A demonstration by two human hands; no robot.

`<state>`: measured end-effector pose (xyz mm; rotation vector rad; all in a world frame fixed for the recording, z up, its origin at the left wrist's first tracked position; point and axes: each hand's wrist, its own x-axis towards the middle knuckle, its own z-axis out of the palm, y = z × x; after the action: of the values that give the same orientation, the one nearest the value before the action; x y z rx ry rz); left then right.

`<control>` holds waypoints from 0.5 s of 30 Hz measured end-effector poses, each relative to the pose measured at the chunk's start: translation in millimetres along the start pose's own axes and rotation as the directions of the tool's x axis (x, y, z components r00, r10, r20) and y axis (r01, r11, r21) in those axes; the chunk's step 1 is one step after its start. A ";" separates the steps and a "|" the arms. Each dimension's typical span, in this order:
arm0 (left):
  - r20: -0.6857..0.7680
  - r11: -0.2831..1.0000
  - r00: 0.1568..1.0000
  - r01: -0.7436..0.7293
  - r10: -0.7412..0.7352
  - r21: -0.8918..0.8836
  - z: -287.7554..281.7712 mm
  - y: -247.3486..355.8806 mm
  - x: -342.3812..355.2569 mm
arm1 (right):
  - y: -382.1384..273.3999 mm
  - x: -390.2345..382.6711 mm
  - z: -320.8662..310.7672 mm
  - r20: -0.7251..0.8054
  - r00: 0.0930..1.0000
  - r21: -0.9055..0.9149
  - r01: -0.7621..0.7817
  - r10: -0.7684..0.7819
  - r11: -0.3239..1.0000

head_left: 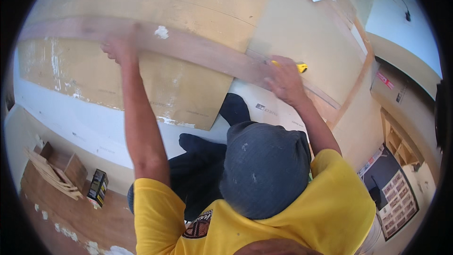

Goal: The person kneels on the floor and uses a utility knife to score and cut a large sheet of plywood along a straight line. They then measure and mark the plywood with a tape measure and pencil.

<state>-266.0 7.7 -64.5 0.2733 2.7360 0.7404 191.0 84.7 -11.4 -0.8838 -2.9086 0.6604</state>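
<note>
The left hand (121,49) lies at the near edge of a long, pinkish-brown wooden plank (193,47), its fingers bent; motion blur makes it impossible to tell whether they grip the wood. The right hand (287,81), also blurred, is near the plank's right-hand stretch, closed around a yellow-and-black hand tool (302,68) that shows on both sides of it. The plank runs across a tan sheet (179,89) with white scuffs, and a white patch (161,32) marks its upper face. Beneath the sheet's near edge shows a white printed board (269,108). At lower left stand a wooden crate (73,170) and a black-and-yellow carton (97,188); at right sits a cardboard box (391,87). A black plug (408,16) on a thin cable lies at upper right.
</note>
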 end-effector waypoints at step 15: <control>0.097 0.919 0.958 -0.288 0.271 0.269 18.7 -99.1 -81.9 | 54.5 -36.3 20.1 0.026 0.928 0.050 -0.373 0.372 0.926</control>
<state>-193.4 -88.8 -112.3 0.7501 2.7729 0.3948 246.9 98.1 -48.4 -1.4504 -2.7392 0.7628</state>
